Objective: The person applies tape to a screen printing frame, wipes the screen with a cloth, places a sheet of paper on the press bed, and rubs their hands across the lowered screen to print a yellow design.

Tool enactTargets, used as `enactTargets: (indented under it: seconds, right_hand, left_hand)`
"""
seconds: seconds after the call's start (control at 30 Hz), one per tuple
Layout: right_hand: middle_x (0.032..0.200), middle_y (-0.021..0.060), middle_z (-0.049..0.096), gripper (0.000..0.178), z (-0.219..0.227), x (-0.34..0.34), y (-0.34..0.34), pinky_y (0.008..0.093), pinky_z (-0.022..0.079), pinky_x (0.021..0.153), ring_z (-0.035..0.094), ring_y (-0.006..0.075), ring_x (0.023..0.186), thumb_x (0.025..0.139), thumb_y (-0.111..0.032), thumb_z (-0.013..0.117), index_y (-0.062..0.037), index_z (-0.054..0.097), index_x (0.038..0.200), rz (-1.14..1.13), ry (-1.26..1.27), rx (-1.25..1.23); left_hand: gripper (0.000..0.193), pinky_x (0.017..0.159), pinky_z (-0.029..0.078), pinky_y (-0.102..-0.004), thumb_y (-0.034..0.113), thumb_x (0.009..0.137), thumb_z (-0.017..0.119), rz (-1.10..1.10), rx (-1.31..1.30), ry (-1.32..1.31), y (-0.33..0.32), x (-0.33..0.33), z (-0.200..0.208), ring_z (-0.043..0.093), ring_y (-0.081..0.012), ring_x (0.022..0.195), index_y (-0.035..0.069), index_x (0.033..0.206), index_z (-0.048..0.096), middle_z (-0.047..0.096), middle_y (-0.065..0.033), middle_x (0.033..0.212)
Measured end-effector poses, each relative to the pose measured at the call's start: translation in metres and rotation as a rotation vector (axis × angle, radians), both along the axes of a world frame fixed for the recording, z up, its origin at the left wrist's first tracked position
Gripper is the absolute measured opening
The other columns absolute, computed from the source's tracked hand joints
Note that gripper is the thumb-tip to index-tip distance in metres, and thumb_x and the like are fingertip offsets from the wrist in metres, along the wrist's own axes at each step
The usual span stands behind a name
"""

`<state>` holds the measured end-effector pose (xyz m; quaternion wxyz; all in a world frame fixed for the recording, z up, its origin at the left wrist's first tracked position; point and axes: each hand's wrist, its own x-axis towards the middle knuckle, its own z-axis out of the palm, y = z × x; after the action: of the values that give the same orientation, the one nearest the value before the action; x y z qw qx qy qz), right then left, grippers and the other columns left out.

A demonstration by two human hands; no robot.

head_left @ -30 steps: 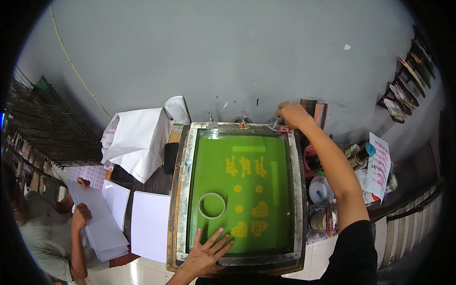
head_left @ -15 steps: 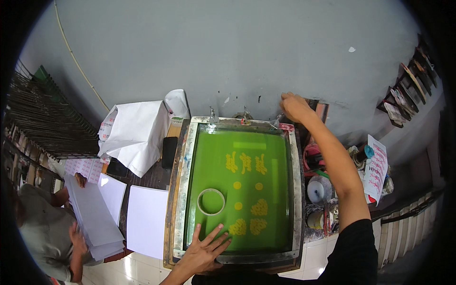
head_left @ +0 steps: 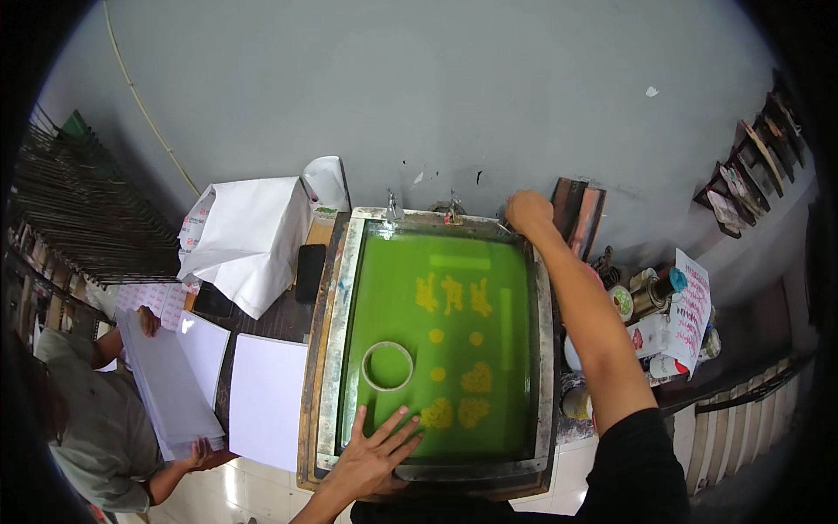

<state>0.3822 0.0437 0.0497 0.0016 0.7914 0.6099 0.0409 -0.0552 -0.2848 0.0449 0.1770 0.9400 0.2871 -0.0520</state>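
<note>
1. Head view – the screen-printing frame, metal-edged with green mesh and yellow motifs, lies flat on the tabletop, centre of the picture. A ring of tape sits on the mesh at its near-left.
2. Left hand – fingers spread wide and flat, palm over the frame's near rail, fingertips on the green mesh just below the tape ring. It grips nothing, only presses.
3. Right hand – arm stretched to the far-right corner of the frame, fingers curled at the rail next to the hinge clamps. Can't tell if they close on anything; they are turned away from the camera.
4. Risks, as I judge them:
 - the left fingertips lie on the mesh itself, near the lowest motifs – pressure there could smear or dent the stencil;
 - the loose tape ring could slide if the frame tilts;
 - blank white sheets lie just beside the frame's left rail, and a co-worker's hand w/ a paper stack is near – a bump could shift them.
</note>
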Motion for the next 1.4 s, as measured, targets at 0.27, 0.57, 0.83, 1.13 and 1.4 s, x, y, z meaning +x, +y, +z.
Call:
enactTargets:
  seconds: [0.27, 0.57, 0.83, 1.13, 1.4]
  right_hand:
    - [0.114, 0.0258, 0.074, 0.046, 0.014, -0.029, -0.013, 0.0494, 0.057, 0.093, 0.071, 0.0438, 0.108, 0.103, -0.037, 0.050, -0.0008, 0.076, 0.111, -0.171, 0.143, 0.009]
    - [0.120, 0.0227, 0.072, 0.057, 0.025, 0.027, -0.026, 0.0495, 0.052, 0.101, 0.068, 0.0394, 0.116, 0.103, -0.049, 0.057, -0.0104, 0.058, 0.144, 0.315, 0.437, -0.022]
    - [0.103, 0.0179, 0.073, 0.050, 0.067, 0.058, -0.001, 0.0517, 0.055, 0.090, 0.070, 0.0384, 0.105, 0.106, -0.054, 0.046, -0.0288, 0.054, 0.148, 0.726, -0.220, -0.365]
    - [0.085, 0.0158, 0.071, 0.034, 0.034, 0.076, 0.010, 0.0552, 0.054, 0.072, 0.069, 0.0448, 0.082, 0.107, -0.045, 0.048, -0.0156, 0.055, 0.122, 0.854, -0.214, -0.266]
    - [0.080, 0.0261, 0.069, 0.032, 0.000, 0.045, -0.028, 0.0591, 0.053, 0.072, 0.069, 0.0495, 0.082, 0.110, -0.040, 0.044, -0.0106, 0.048, 0.123, 0.371, 0.008, -0.066]
  left_hand:
    - [0.099, 0.119, 0.007, -0.0795, 0.066, 0.069, 0.081, 0.037, -0.094, -0.024, 0.007, 0.000, -0.012, 0.017, -0.0232, 0.161, 0.023, 0.153, 0.051, 0.032, -0.0045, 0.170]
    - [0.097, 0.124, 0.004, -0.0728, 0.064, 0.075, 0.079, 0.041, -0.166, -0.036, 0.010, -0.004, -0.015, 0.015, -0.0212, 0.161, 0.021, 0.157, 0.047, 0.027, -0.0045, 0.172]
    - [0.068, 0.127, 0.011, -0.0636, 0.059, 0.091, 0.071, 0.254, -0.213, -0.279, 0.010, -0.002, -0.018, 0.031, -0.0216, 0.156, 0.011, 0.139, 0.066, 0.047, -0.0095, 0.160]
    - [0.056, 0.122, 0.028, -0.0601, 0.043, 0.085, 0.082, 0.327, -0.047, -0.319, 0.006, 0.005, -0.023, 0.052, -0.0272, 0.142, 0.005, 0.124, 0.072, 0.063, -0.0128, 0.143]
    - [0.051, 0.122, 0.031, -0.0577, 0.037, 0.086, 0.081, 0.313, 0.002, -0.350, 0.007, 0.008, -0.019, 0.054, -0.0281, 0.140, 0.002, 0.123, 0.071, 0.063, -0.0152, 0.142]
